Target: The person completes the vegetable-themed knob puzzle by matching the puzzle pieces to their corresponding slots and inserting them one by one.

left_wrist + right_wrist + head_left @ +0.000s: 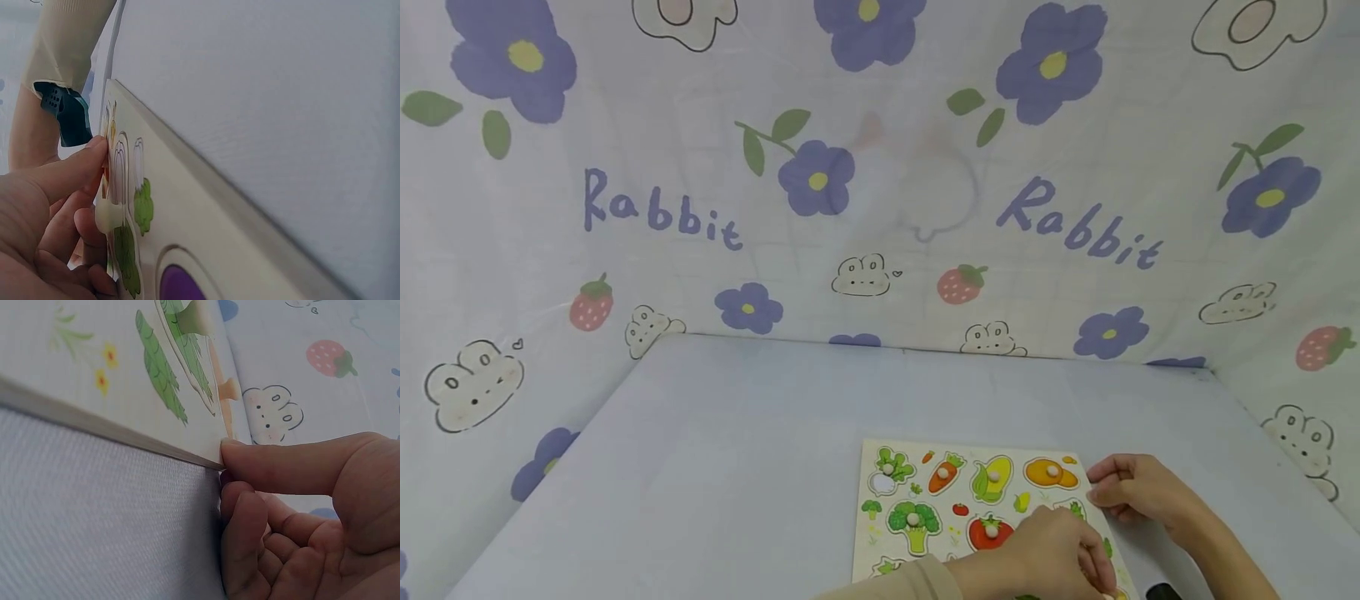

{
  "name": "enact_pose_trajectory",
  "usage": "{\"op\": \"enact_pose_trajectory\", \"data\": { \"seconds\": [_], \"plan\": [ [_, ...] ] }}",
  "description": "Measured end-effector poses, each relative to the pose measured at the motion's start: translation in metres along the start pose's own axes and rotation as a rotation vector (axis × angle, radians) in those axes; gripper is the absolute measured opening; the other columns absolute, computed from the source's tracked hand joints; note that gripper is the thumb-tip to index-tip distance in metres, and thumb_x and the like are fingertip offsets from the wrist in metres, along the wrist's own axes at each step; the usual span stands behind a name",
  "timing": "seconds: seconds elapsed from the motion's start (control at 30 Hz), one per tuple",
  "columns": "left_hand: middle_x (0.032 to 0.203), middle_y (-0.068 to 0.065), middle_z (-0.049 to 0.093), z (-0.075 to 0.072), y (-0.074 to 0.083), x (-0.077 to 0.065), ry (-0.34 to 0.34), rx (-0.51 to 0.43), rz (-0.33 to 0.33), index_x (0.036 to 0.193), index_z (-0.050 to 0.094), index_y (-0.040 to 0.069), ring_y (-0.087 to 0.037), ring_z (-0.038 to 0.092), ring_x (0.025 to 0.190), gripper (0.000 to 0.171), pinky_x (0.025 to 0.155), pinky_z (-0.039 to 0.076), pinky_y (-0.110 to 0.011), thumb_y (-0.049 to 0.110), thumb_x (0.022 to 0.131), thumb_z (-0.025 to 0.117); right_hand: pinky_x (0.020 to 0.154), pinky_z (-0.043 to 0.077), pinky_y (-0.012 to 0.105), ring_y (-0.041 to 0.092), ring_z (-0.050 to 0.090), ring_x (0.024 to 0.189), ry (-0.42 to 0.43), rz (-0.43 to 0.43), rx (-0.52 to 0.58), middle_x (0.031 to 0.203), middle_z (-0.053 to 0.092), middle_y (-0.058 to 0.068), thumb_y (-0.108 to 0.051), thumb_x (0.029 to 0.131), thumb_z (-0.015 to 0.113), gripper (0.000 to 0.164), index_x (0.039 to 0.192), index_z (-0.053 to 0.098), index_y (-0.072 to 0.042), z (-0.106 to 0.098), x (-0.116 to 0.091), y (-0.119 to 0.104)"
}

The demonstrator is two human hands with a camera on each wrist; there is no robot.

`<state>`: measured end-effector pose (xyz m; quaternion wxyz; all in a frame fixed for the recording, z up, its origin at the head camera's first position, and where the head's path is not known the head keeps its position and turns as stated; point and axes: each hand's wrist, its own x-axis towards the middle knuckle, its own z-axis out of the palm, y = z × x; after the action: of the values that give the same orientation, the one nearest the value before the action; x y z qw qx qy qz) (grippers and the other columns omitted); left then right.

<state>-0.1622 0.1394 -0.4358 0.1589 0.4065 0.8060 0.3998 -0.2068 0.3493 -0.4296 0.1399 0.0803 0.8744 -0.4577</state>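
A wooden vegetable puzzle board point(874, 546) with knobbed pieces lies at the lower middle right in the head view. My right hand point(1142, 492) is at its right side; in the right wrist view its thumb point(281, 465) presses on the corner with the fingers curled below, pinching the board. My left hand point(1048, 554) reaches across the board's lower right part. Its thumb and fingertips come together over the surface in the left wrist view, close to a pale knob point(109, 215) on a white-and-green vegetable piece point(127, 253). What lies between those fingertips is hidden.
Tomato point(988, 532), broccoli point(914, 521), corn point(992, 479) and carrot point(946, 473) pieces sit in the board. A black object point(1163, 592) shows beside my right forearm. Printed cloth point(880, 225) hangs behind the pale table point(737, 467).
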Motion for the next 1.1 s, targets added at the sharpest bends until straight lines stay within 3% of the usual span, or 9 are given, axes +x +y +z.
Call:
{"op": "enact_pose_trajectory", "data": {
  "seconds": [0.53, 1.1],
  "plan": [
    [0.065, 0.018, 0.067, -0.0022, 0.0009, -0.0009, -0.004, -0.065, -0.056, 0.081, 0.076, 0.016, 0.016, 0.053, 0.065, 0.009, 0.065, 0.040, -0.009, 0.011, 0.079, 0.083, 0.060, 0.047, 0.031, 0.019, 0.055, 0.069, -0.007, -0.019, -0.010, 0.079, 0.064, 0.003, -0.009, 0.084, 0.072, 0.029, 0.107, 0.062, 0.005, 0.0010, -0.0015, -0.0018],
    [0.063, 0.021, 0.064, -0.0014, -0.0021, -0.0007, -0.008, -0.149, -0.061, 0.079, 0.075, 0.016, 0.014, 0.056, 0.065, 0.009, 0.067, 0.042, -0.011, 0.010, 0.080, 0.082, 0.059, 0.047, 0.031, 0.018, 0.055, 0.068, 0.002, -0.001, -0.014, 0.078, 0.063, 0.002, -0.009, 0.083, 0.073, 0.030, 0.107, 0.063, 0.005, 0.0000, -0.0021, -0.0034]
  ]
}}
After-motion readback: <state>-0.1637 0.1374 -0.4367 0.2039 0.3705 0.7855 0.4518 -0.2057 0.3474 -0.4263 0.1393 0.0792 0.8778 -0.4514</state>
